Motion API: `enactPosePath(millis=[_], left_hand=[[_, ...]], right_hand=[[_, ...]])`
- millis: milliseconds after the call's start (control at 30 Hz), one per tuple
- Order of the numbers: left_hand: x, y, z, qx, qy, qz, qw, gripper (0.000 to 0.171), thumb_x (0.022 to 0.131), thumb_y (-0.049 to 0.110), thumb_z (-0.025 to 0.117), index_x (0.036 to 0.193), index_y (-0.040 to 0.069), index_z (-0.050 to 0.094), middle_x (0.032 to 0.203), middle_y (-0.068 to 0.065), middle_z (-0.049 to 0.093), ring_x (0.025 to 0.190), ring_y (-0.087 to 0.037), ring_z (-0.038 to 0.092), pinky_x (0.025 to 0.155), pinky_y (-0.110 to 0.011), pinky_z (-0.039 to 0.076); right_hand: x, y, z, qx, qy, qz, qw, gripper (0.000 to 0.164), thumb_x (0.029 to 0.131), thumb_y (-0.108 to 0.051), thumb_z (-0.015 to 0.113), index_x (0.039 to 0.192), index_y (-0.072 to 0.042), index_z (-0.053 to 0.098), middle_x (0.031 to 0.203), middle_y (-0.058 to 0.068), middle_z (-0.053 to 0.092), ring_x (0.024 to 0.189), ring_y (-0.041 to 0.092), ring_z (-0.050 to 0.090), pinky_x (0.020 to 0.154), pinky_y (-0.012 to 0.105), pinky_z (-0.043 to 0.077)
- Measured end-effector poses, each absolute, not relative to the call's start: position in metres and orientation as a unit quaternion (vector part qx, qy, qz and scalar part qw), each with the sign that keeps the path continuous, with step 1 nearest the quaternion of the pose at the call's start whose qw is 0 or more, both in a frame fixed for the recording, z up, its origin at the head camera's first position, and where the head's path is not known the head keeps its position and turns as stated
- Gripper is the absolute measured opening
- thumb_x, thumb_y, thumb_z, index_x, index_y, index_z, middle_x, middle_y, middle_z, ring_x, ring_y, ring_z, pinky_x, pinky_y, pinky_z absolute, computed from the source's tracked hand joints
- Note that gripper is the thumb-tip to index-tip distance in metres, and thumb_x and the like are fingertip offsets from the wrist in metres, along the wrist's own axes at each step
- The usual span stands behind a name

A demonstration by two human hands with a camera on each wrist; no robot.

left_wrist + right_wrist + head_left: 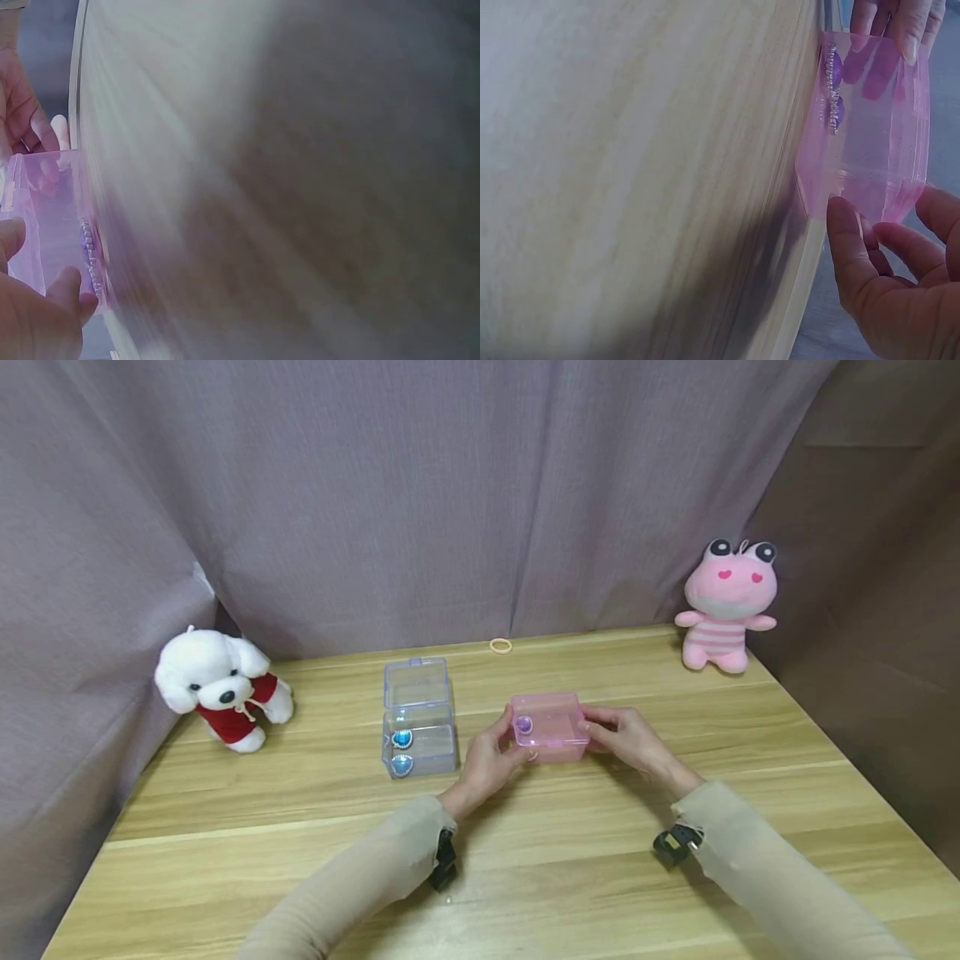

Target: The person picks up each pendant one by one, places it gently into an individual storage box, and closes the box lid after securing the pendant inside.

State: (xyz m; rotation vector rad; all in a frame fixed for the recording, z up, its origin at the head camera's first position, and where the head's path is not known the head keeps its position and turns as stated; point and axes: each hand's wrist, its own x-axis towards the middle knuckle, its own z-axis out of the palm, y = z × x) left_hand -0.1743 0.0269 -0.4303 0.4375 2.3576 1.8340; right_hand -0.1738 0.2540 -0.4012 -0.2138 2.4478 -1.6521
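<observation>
Both hands hold a small see-through pink plastic box [555, 727] at the middle of the table, its lid down. My left hand [489, 762] grips its left side, and my right hand [632, 739] has thumb and fingers at the right side. Inside, near the left wall, lies a purple gem-like piece [523, 725] with a beaded silver rim. In the right wrist view, purple shapes [836, 69] show through the pink wall at the left hand's end. Left of the hands stands a clear bluish box [438, 739], lid raised, with blue gem-like pieces [402, 739] along its left side.
A white plush dog [213, 681] in a red top sits at the table's left back. At the right back corner sits a pink plush frog [726, 602]. One pale orange ring [501, 646] lies by the back edge, before a grey curtain [375, 510].
</observation>
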Motion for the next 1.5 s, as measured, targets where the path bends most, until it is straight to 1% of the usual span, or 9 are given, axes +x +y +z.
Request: enactPosePath(millis=[167,333,567,800,933,1100,1267,1433,1500], left_hand=[[-0.174,0.027,-0.43,0.146,0.774,0.613,0.066,0.083,0.082,0.0,0.073,0.15,-0.002,0.026,0.147,-0.024,0.045,0.128,-0.035,0.056,0.103,-0.032,0.053],[-0.173,0.027,-0.429,0.13,0.786,0.602,0.053,0.069,0.092,0.017,0.067,0.149,-0.001,0.031,0.142,-0.023,0.052,0.127,-0.033,0.057,0.108,-0.037,0.05],[-0.173,0.028,-0.429,0.113,0.771,0.623,0.063,0.064,0.096,0.019,0.061,0.149,0.0,0.032,0.146,-0.022,0.046,0.132,-0.032,0.053,0.11,-0.034,0.047],[-0.172,0.028,-0.428,0.105,0.763,0.635,0.067,0.064,0.095,0.014,0.062,0.149,-0.001,0.031,0.148,-0.021,0.044,0.134,-0.032,0.051,0.108,-0.032,0.048],[-0.172,0.027,-0.427,0.106,0.761,0.637,0.062,0.064,0.095,0.013,0.061,0.149,-0.002,0.031,0.148,-0.022,0.044,0.134,-0.031,0.05,0.11,-0.032,0.046],[-0.172,0.027,-0.427,0.111,0.767,0.63,0.052,0.063,0.094,0.013,0.062,0.148,-0.003,0.032,0.145,-0.023,0.047,0.133,-0.032,0.052,0.111,-0.034,0.046],[-0.174,0.027,-0.426,0.111,0.773,0.622,0.055,0.064,0.095,0.014,0.062,0.148,-0.003,0.031,0.146,-0.022,0.046,0.134,-0.031,0.051,0.112,-0.036,0.045],[-0.172,0.026,-0.418,0.11,0.794,0.594,0.071,0.069,0.096,0.021,0.06,0.151,-0.004,0.025,0.149,-0.023,0.043,0.135,-0.033,0.049,0.113,-0.04,0.045],[-0.169,0.022,-0.41,0.118,0.787,0.6,0.081,0.072,0.096,0.023,0.06,0.152,-0.004,0.022,0.153,-0.023,0.037,0.139,-0.034,0.045,0.114,-0.04,0.043]], right_hand=[[-0.174,0.253,-0.403,-0.073,0.832,-0.544,0.081,0.044,0.098,-0.001,0.051,0.136,0.019,0.041,0.136,0.039,0.047,0.103,0.004,0.062,0.084,0.012,0.058],[-0.173,0.253,-0.402,-0.072,0.829,-0.548,0.081,0.044,0.098,0.0,0.051,0.136,0.019,0.041,0.136,0.04,0.047,0.101,0.001,0.061,0.084,0.013,0.058],[-0.172,0.255,-0.402,-0.073,0.819,-0.559,0.109,0.048,0.099,-0.002,0.05,0.14,0.018,0.036,0.141,0.039,0.042,0.115,0.019,0.061,0.09,0.015,0.057],[-0.174,0.253,-0.406,-0.037,0.762,-0.628,0.152,0.055,0.1,-0.004,0.048,0.146,0.017,0.024,0.149,0.039,0.029,0.112,0.005,0.06,0.097,0.019,0.054],[-0.174,0.249,-0.406,-0.013,0.741,-0.653,0.159,0.059,0.101,-0.005,0.049,0.148,0.015,0.019,0.152,0.038,0.024,0.123,0.017,0.057,0.102,0.021,0.052],[-0.173,0.248,-0.406,-0.009,0.737,-0.657,0.157,0.062,0.101,-0.006,0.049,0.148,0.015,0.017,0.153,0.036,0.021,0.138,0.036,0.04,0.103,0.021,0.05],[-0.173,0.248,-0.406,-0.014,0.733,-0.661,0.156,0.061,0.101,-0.006,0.048,0.148,0.015,0.016,0.154,0.036,0.02,0.14,0.041,0.033,0.103,0.019,0.049],[-0.173,0.252,-0.407,-0.011,0.732,-0.666,0.146,0.062,0.102,-0.009,0.049,0.149,0.015,0.016,0.153,0.038,0.022,0.126,0.02,0.057,0.098,0.015,0.053],[-0.171,0.254,-0.404,0.006,0.731,-0.672,0.118,0.063,0.102,-0.012,0.05,0.149,0.014,0.018,0.149,0.033,0.037,0.111,0.003,0.062,0.095,0.012,0.054]])
